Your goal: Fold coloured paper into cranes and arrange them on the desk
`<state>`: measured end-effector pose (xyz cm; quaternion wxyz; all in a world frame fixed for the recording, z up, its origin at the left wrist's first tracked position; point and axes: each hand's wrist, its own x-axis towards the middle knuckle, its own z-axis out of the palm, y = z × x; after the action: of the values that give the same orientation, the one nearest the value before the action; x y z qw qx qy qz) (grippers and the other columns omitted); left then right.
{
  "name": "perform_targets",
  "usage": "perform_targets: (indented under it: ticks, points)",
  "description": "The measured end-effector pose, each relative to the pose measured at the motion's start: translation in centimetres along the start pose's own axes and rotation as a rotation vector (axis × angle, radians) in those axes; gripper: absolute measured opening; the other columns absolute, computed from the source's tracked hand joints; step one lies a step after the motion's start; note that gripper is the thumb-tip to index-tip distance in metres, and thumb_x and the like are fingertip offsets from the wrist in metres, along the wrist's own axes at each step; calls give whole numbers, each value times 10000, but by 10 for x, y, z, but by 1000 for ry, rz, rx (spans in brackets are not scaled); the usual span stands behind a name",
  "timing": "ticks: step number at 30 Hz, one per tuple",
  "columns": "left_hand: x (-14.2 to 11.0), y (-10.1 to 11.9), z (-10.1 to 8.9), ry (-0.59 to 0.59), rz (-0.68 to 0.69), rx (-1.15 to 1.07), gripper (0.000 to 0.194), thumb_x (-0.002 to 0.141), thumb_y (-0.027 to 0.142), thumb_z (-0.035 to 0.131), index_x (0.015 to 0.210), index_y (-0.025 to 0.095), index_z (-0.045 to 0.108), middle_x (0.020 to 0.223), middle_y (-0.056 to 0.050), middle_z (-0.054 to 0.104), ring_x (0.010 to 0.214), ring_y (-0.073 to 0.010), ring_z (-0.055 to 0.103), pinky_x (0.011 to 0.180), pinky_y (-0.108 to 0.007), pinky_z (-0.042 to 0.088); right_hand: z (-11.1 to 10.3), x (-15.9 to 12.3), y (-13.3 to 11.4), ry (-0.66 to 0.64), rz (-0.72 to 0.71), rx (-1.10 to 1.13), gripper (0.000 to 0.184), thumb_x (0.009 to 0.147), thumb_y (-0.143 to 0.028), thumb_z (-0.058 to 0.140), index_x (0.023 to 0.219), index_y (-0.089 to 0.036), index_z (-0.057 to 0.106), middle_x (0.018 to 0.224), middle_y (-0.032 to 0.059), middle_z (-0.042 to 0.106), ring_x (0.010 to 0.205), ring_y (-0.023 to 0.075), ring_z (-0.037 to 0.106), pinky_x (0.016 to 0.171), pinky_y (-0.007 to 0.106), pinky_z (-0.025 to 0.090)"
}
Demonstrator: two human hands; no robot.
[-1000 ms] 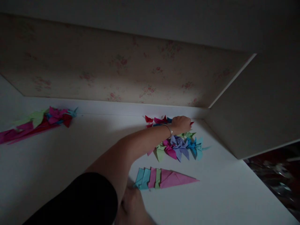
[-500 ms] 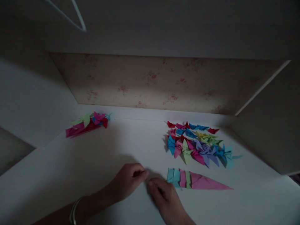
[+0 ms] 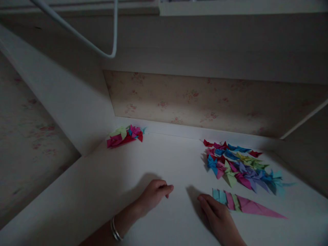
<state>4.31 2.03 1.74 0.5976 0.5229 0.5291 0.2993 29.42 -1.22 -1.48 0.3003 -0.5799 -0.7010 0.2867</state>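
Note:
In the middle of the white tabletop, my left hand point(image 3: 155, 192) is curled, thumb against fingers, with nothing visible in it. My right hand point(image 3: 217, 213) is also closed, thumb pressed near the index finger, and no held object shows. It sits at the left end of an overlapping row of folded paper pieces point(image 3: 256, 206) in light blue, pink and green, partly covering that end. Beyond it lies a cluster of folded paper figures point(image 3: 252, 176) in red, blue, yellow, green, purple and pink.
At the far left corner lies a smaller pile of coloured folded paper point(image 3: 125, 136). White side panels and a flowered back wall point(image 3: 184, 99) enclose the tabletop point(image 3: 164, 160). A bent white bar point(image 3: 114, 30) hangs at the upper left.
My left hand has come back from the folded paper cluster, first near my right hand, and is now farther from it. The camera view has swung left. The paper row stays put.

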Motion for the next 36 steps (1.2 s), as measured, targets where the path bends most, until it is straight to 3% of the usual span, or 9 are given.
perform_targets:
  ticks: [5, 8, 14, 17, 21, 28, 36]
  points:
    - [3, -9, -6, 5, 51, -93, 388, 752, 535, 567, 603, 184, 492, 406, 104, 257, 402, -72, 223, 431, -246, 144, 11, -7, -6, 58, -121, -108, 346, 921, -431, 408, 898, -206, 669, 826, 53, 709, 713, 180, 664, 683, 238, 487]
    - [3, -10, -6, -12, 94, -39, 378, 760, 512, 565, 599, 175, 507, 408, 97, 279, 413, -75, 252, 451, -248, 154, 21, -10, -16, 71, -107, -138, 348, 900, -446, 438, 910, -202, 685, 828, 72, 711, 718, 208, 666, 674, 271, 477]
    - [-6, -6, -4, -18, 131, -21, 347, 771, 469, 553, 591, 175, 511, 409, 89, 291, 441, -87, 269, 479, -260, 175, 55, 7, -60, 164, 150, 215, 424, 882, -518, 427, 807, -171, 659, 548, 6, 558, 523, 167, 522, 505, 259, 394]
    - [-9, -8, -5, -13, 156, -63, 341, 777, 463, 545, 598, 177, 499, 435, 85, 306, 458, -88, 272, 487, -260, 188, 78, 19, -81, 157, 130, 334, 392, 877, -487, 432, 751, -169, 623, 568, -6, 531, 546, 152, 495, 516, 248, 379]
    - [-10, -10, -7, -6, 179, -114, 346, 766, 463, 548, 584, 184, 455, 463, 79, 319, 483, -90, 285, 493, -256, 206, 98, 25, -92, 101, 63, 308, 331, 896, -415, 402, 701, -192, 549, 599, -18, 539, 570, 138, 489, 552, 234, 370]
    - [-10, -11, -5, -13, 200, -30, 372, 756, 482, 570, 575, 169, 483, 506, 62, 379, 546, -101, 342, 522, -251, 246, 91, 20, -82, 11, -15, 221, 263, 897, -343, 377, 750, -193, 535, 631, -12, 558, 577, 131, 492, 556, 224, 354]
    - [-9, -11, -5, -23, 152, -46, 372, 763, 486, 560, 577, 179, 462, 475, 77, 331, 496, -90, 307, 492, -252, 217, 90, 21, -86, -19, -37, 189, 257, 897, -324, 363, 755, -194, 533, 670, 11, 596, 604, 139, 532, 581, 230, 377]
